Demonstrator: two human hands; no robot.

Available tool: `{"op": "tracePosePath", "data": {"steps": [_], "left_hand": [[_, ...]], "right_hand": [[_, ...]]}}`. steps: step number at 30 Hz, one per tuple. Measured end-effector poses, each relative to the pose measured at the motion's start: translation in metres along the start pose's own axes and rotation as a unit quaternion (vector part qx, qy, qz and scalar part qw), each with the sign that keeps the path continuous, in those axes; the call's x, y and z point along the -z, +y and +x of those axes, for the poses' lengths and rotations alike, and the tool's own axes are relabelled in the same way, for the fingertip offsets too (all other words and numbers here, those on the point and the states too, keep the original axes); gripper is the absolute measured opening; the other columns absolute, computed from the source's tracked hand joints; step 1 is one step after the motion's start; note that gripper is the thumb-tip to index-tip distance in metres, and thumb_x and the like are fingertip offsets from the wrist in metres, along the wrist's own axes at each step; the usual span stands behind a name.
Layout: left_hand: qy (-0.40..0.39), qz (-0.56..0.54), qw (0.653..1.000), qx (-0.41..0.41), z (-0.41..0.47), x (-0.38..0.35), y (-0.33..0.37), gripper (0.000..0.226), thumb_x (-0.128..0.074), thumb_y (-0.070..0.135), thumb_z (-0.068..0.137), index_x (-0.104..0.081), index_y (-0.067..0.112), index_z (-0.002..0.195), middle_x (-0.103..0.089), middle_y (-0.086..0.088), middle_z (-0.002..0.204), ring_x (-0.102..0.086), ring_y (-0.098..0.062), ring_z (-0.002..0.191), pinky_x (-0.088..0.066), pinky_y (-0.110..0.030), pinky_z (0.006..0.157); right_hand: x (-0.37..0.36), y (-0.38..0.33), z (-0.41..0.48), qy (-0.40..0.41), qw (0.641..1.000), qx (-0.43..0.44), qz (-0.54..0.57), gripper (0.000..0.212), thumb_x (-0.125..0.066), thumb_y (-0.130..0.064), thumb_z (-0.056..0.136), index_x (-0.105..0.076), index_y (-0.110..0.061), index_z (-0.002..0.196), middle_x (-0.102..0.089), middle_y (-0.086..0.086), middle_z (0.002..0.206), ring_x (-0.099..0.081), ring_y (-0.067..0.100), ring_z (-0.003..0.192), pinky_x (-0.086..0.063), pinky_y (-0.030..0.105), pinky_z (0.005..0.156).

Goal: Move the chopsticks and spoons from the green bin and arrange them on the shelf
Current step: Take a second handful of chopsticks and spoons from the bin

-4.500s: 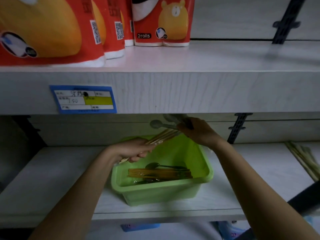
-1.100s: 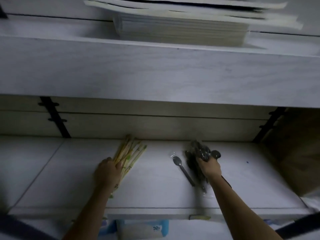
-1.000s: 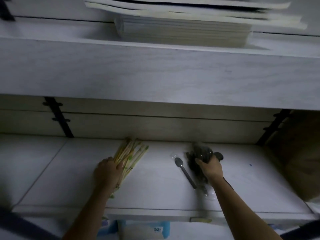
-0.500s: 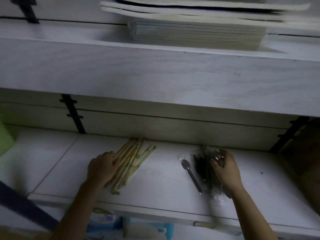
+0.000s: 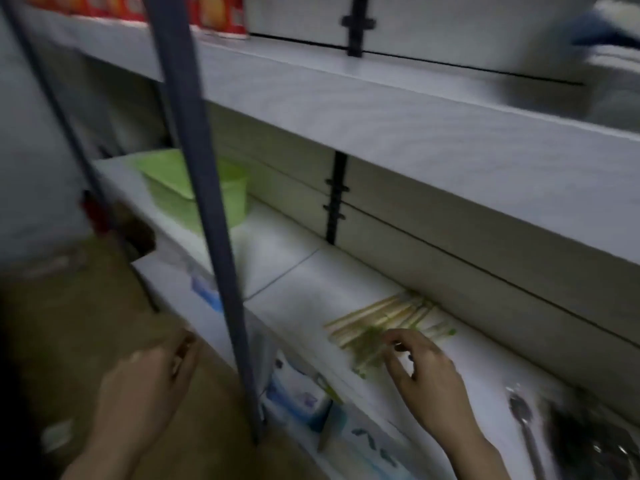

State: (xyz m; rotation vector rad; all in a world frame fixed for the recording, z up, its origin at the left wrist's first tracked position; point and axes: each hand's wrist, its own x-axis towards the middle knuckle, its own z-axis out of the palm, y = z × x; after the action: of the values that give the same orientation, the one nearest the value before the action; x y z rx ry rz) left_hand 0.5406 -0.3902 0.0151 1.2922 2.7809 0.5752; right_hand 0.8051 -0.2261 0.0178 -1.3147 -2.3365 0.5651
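Observation:
A bundle of pale chopsticks [image 5: 388, 318] with green-printed ends lies on the white lower shelf [image 5: 298, 292], fanned out against the back panel. My right hand [image 5: 427, 374] hovers over their near ends, fingers loosely bent and fingertips touching them. A dark pile of wrapped spoons [image 5: 588, 441] lies at the far right, with one single spoon [image 5: 523, 420] beside it. The green bin [image 5: 162, 181] stands further left on the same shelf, partly hidden by a strap. My left hand [image 5: 149, 382] hangs in front of the shelf edge, relaxed and holding nothing.
A dark blue strap [image 5: 201, 202] runs diagonally across the view in front of the bin. The upper shelf board [image 5: 398, 116] overhangs, with red packages [image 5: 214, 12] at its top left. Blue-and-white packets [image 5: 298, 393] sit below the lower shelf. The picture is blurred.
The view has swung left, bringing the green bin into sight. My left hand let go of the chopsticks and drew back off the shelf. My right hand left the spoons and moved onto the chopsticks.

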Motion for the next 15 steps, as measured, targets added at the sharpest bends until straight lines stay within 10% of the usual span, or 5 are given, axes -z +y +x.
{"op": "tracePosePath", "data": {"steps": [15], "left_hand": [[0.016, 0.06, 0.978, 0.201, -0.018, 0.06, -0.216, 0.018, -0.048, 0.041, 0.09, -0.063, 0.03, 0.089, -0.067, 0.012, 0.084, -0.063, -0.002, 0.075, -0.046, -0.014, 0.055]], "right_hand": [[-0.161, -0.198, 0.04, -0.156, 0.976, 0.14, 0.055, 0.017, -0.05, -0.03, 0.092, -0.057, -0.037, 0.107, -0.055, -0.024, 0.097, -0.055, -0.001, 0.091, -0.043, 0.015, 0.082]]}}
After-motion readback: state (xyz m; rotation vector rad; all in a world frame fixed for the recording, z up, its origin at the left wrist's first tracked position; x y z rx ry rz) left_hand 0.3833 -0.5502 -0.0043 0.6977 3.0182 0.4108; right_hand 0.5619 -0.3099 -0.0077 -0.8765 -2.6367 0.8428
